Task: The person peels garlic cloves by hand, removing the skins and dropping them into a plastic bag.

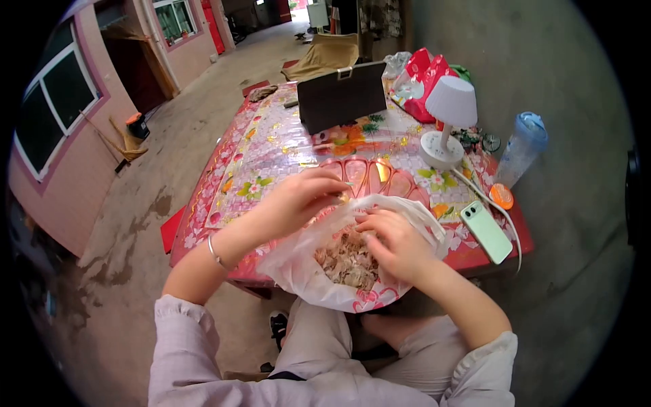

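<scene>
A white plastic bag [298,275] with pink print lies open at the table's near edge, above my lap. Inside it are many thin, brown, papery flakes [349,261], like dry skins or husks. My left hand [317,190] hovers over the bag's far left rim, beside a pink petal-shaped tray [407,186]. Its fingers are drawn together, and whatever they pinch is too small to make out. Over the bag's opening, my right hand [393,239] has its fingers curled inward above the flakes. What lies between those fingertips is hidden.
A black tablet or its case [342,98] stands on the flowered tablecloth [234,156]. To the right are a white lamp [451,102], a pale green phone [486,233], a cable, an orange round item [501,196] and a blue-lidded bottle [522,146]. A red bag [430,78] sits behind.
</scene>
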Motion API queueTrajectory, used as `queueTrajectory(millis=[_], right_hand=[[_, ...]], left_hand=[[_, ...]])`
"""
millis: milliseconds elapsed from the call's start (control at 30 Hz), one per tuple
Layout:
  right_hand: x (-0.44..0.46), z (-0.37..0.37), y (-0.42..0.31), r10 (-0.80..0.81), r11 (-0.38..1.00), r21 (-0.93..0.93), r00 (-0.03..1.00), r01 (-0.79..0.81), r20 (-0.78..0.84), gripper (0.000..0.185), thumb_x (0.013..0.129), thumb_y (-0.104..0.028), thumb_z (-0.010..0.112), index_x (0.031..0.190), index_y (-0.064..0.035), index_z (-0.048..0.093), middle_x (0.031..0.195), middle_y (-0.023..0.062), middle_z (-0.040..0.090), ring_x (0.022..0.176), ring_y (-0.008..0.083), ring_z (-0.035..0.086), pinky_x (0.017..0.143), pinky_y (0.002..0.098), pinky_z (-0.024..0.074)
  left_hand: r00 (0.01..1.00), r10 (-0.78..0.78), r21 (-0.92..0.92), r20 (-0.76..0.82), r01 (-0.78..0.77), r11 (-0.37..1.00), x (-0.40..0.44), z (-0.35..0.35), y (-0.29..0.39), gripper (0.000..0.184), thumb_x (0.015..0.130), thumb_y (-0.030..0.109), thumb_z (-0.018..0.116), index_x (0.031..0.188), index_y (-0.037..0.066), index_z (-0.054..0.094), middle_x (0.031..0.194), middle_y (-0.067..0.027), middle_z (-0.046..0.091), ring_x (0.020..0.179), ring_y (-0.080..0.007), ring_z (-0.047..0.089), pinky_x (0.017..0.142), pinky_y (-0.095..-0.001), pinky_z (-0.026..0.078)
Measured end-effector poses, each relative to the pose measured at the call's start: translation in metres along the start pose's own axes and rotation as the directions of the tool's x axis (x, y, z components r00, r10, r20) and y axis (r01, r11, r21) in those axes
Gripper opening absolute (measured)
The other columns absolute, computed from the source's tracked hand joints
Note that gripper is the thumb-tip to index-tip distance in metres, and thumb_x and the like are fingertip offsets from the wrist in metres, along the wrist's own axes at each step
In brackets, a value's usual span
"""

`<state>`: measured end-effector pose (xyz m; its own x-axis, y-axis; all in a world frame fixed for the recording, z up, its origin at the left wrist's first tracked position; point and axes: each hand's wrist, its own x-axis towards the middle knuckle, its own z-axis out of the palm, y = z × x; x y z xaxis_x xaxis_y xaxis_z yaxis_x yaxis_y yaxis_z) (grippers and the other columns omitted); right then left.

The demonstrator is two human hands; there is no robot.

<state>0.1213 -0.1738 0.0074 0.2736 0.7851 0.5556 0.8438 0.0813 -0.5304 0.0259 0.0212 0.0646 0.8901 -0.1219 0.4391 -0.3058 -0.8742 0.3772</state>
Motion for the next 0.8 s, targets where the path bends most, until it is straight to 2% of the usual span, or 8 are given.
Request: queueTrajectory(millis=[100,200,267,433,600,667,767,800], right_hand=[[-0.001,-0.007,0.005,0.066,0.957,0.281,0.997,-0.073,0.033,0.015,0.076,-0.013,0.048,0.081,-0.0014,0.056,0.083,0.0125,0.057,0.081,0.0287,0.054,0.074,0.0369,0.0404],[-0.002,-0.014,0.006,0.009,0.918,0.395,0.999,-0.029,0.051,0.017,0.078,-0.015,0.045,0.079,0.0,0.053,0.073,0.0136,0.054,0.068,0.0281,0.052,0.064,0.035,0.0404],[-0.002,-0.016,0.004,-0.065,0.852,0.52,0.972,-0.063,0.224,0.019,0.079,-0.016,0.042,0.076,0.0002,0.051,0.067,0.014,0.05,0.064,0.0273,0.05,0.061,0.0344,0.0392],[-0.001,-0.014,0.01,-0.184,0.832,0.554,0.933,-0.019,0.309,0.021,0.081,-0.017,0.039,0.07,-0.0002,0.047,0.065,0.0127,0.051,0.064,0.026,0.051,0.061,0.0334,0.0394],[-0.002,0.0,0.015,0.106,0.848,0.498,0.979,-0.181,0.175,0.022,0.081,-0.016,0.041,0.08,0.0015,0.054,0.077,0.0143,0.057,0.073,0.0242,0.054,0.068,0.033,0.042],[0.0,0.003,0.011,0.14,0.855,0.476,0.976,-0.204,0.167,0.022,0.08,-0.015,0.042,0.084,0.0019,0.055,0.08,0.0148,0.058,0.076,0.0246,0.055,0.071,0.0331,0.0423],[0.001,0.001,0.009,0.149,0.887,0.42,0.981,-0.19,0.127,0.021,0.078,-0.012,0.044,0.087,0.002,0.057,0.084,0.0152,0.059,0.082,0.025,0.056,0.076,0.0329,0.0426],[0.001,0.0,0.009,0.128,0.91,0.385,0.987,-0.156,0.098,0.021,0.078,-0.011,0.044,0.088,0.0017,0.057,0.085,0.015,0.059,0.084,0.0249,0.056,0.077,0.0328,0.0425]], left_hand=[[0.992,0.109,-0.148,-0.068,-0.119,0.982,-0.023,0.019,0.04,0.021,0.07,0.0,0.063,0.091,0.002,0.06,0.092,-0.0132,0.059,0.082,-0.0248,0.059,0.069,-0.0312,0.048],[0.978,-0.184,-0.5,-0.101,0.11,0.859,-0.035,0.041,0.046,0.025,0.068,0.001,0.065,0.092,0.002,0.06,0.095,-0.0113,0.058,0.084,-0.0233,0.059,0.071,-0.0317,0.048],[0.971,0.016,-0.278,-0.237,-0.084,0.957,-0.037,0.047,0.046,0.028,0.065,0.0,0.066,0.093,0.003,0.06,0.095,-0.0103,0.059,0.086,-0.022,0.059,0.073,-0.0313,0.047],[0.955,-0.201,-0.394,-0.218,0.103,0.913,-0.05,0.052,0.062,0.026,0.066,-0.004,0.063,0.092,0.002,0.058,0.096,-0.0115,0.057,0.084,-0.0238,0.057,0.071,-0.0312,0.047],[0.982,0.089,-0.146,-0.164,-0.114,0.983,-0.059,0.048,0.076,0.029,0.069,-0.006,0.058,0.096,0.0,0.053,0.095,-0.0142,0.054,0.083,-0.0268,0.056,0.069,-0.0316,0.047],[0.981,0.075,-0.154,-0.178,-0.103,0.983,-0.062,0.051,0.076,0.027,0.069,-0.005,0.058,0.095,0.001,0.054,0.093,-0.0141,0.054,0.081,-0.0281,0.056,0.068,-0.0328,0.047],[0.971,-0.237,-0.076,0.029,0.238,0.968,-0.068,0.044,0.053,0.026,0.071,-0.002,0.055,0.097,0.003,0.054,0.089,-0.013,0.058,0.079,-0.0283,0.058,0.064,-0.0342,0.048],[0.986,-0.167,-0.001,-0.027,0.167,0.986,-0.068,0.041,0.035,0.027,0.072,0.0,0.057,0.098,0.003,0.054,0.087,-0.0124,0.058,0.079,-0.0279,0.058,0.065,-0.034,0.048]])
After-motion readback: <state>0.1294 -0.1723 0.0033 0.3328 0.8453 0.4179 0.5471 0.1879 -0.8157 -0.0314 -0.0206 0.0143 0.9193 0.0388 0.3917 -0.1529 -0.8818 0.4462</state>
